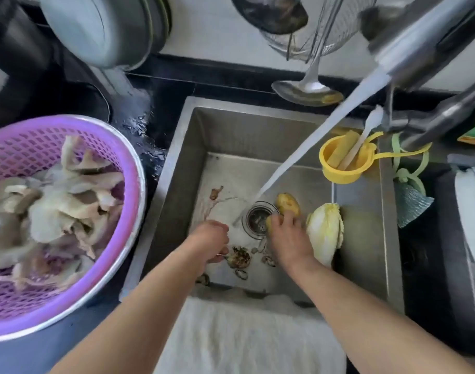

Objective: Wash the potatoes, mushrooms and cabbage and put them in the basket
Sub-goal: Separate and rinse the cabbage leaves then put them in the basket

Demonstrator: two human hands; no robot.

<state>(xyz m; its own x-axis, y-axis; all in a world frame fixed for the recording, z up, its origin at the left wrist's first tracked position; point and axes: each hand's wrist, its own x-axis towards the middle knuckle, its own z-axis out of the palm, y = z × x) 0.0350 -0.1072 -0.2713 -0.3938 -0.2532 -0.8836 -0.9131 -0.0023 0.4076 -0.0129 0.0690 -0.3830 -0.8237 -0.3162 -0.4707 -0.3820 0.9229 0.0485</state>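
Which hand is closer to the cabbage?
The right hand. It lies just beside the cabbage, gripping a potato. The left hand is across the drain, farther away.

steel sink [182,147]: cabbage [325,230], potato [287,203], scraps [239,257]

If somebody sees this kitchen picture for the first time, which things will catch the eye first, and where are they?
First is the purple basket at the left, heaped with pale mushrooms. Next is the white stream of water slanting from the tap at upper right down to the sink drain. There the right hand grips a potato beside a yellow-green cabbage, and the left hand is closed near dark scraps.
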